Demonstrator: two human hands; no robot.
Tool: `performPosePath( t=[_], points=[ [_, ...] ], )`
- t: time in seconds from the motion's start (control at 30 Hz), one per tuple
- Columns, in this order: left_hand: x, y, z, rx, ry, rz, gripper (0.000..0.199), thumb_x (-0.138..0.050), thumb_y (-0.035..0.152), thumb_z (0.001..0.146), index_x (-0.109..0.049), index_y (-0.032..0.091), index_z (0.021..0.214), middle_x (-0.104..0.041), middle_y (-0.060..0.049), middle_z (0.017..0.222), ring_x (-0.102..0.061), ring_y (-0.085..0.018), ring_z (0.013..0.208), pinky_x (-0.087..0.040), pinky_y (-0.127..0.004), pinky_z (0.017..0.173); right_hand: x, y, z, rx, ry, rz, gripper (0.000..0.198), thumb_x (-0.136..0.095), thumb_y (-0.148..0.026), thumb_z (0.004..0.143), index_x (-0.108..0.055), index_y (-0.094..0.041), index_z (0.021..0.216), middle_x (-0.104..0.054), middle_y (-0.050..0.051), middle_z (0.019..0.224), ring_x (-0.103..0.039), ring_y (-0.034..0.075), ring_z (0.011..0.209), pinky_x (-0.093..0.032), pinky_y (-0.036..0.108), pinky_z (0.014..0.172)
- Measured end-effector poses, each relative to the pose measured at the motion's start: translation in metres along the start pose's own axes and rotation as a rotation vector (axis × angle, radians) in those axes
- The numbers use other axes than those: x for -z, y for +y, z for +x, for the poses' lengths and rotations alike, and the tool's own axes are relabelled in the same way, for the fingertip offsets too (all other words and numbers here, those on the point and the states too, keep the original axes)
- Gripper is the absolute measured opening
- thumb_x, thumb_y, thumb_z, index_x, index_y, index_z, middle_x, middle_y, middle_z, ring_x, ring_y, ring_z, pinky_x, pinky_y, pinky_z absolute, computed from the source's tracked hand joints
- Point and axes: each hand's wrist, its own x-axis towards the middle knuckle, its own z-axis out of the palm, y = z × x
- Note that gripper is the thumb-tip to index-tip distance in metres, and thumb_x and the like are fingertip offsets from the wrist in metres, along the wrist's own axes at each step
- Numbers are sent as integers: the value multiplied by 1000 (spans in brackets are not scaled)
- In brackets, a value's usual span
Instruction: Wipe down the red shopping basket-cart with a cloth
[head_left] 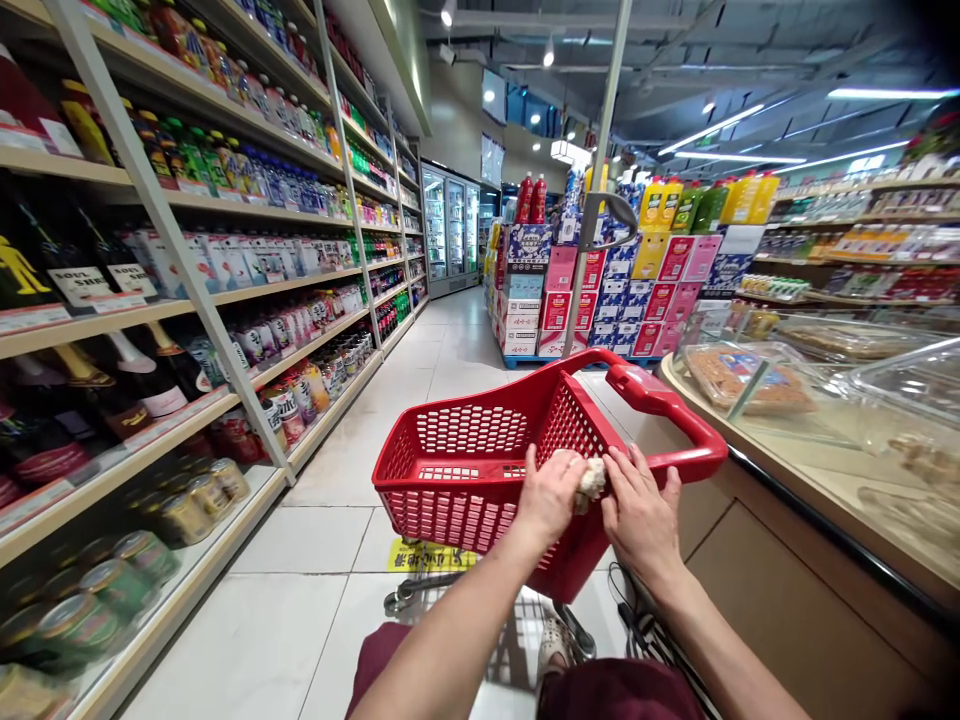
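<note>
In front of me stands a red plastic shopping basket cart (427, 478) with perforated sides and nothing lying in its tub. My left hand (549, 492) is closed around a crumpled whitish cloth (592, 478), pressed against the basket's near upper rim. Beside it, my right hand (641, 505) lies on the rim below the red handle (694, 445). Its fingers are stretched out and it holds nothing. The palms and the underside of the cloth are hidden.
Drink shelves (285, 270) line the left side. Stacked cartons (585, 300) with bottles on top stand ahead, near a metal pole (607, 110). On the right is a counter (750, 470) with packaged food (750, 375). Dark cables (637, 625) hang near its base. My shoe (553, 645) is close to the cart's wheels.
</note>
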Motion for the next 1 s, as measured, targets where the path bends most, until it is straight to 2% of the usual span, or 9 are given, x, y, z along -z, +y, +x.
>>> performPosePath(
  t=[0.1,0.23,0.3,0.5,0.57,0.73,0.8,0.93,1.0],
  points=[
    [-6,8,5,-49,16,23,31,-37,25,88,-46,26,118,-56,-4,120,-48,-15,113,-19,-50,105,-1,0,0,-16,36,-3,45,-39,-14,72,-53,-13,115,-54,9,122,-38,24,120,-10,51,103],
    [9,-20,-23,50,32,100,33,-39,21,87,-46,25,119,-57,-5,119,-51,-16,109,-18,-53,104,-3,0,-1,11,8,-33,45,-39,-14,72,-52,-14,115,-54,9,121,-38,24,120,-10,49,103],
    [13,-27,-28,77,27,104,32,-39,21,87,-46,25,119,-56,-5,120,-50,-17,110,-17,-54,104,-3,-2,-1,19,-5,-37,44,-38,-14,73,-52,-14,115,-55,9,120,-38,23,120,-10,49,104],
    [-8,14,9,-58,14,65,32,-36,24,89,-46,25,119,-55,-5,121,-47,-16,113,-21,-49,104,0,0,-1,17,28,-51,49,-38,-15,72,-49,-15,120,-53,9,122,-36,24,121,-10,49,103],
    [-8,14,8,-48,31,27,32,-36,24,89,-45,25,119,-56,-5,120,-48,-16,113,-20,-50,105,2,4,-2,18,33,-58,48,-38,-15,73,-49,-15,120,-53,9,121,-37,24,121,-10,50,103],
    [10,-16,-19,114,51,38,31,-37,19,87,-48,24,117,-59,-5,115,-53,-16,106,-17,-55,104,4,-2,-5,6,-11,-35,45,-37,-13,73,-52,-14,115,-54,9,121,-39,23,120,-10,49,104],
    [9,-11,-15,79,31,44,31,-37,21,88,-47,25,117,-58,-5,117,-52,-16,108,-18,-54,104,4,-7,-4,17,-21,-25,46,-37,-13,72,-52,-14,115,-54,9,121,-38,23,120,-10,48,104],
    [-5,17,10,-24,12,-20,34,-28,25,91,-45,28,120,-54,-2,123,-47,-15,114,-18,-47,107,6,-10,-4,18,4,-1,49,-38,-13,71,-50,-15,118,-53,9,123,-37,23,121,-10,49,104],
    [-6,18,10,-19,16,-33,34,-27,27,91,-45,28,120,-54,-2,123,-47,-15,114,-17,-46,107,6,-7,-6,0,15,10,50,-37,-13,71,-49,-15,119,-52,10,123,-37,24,121,-10,50,103]
  ],
)
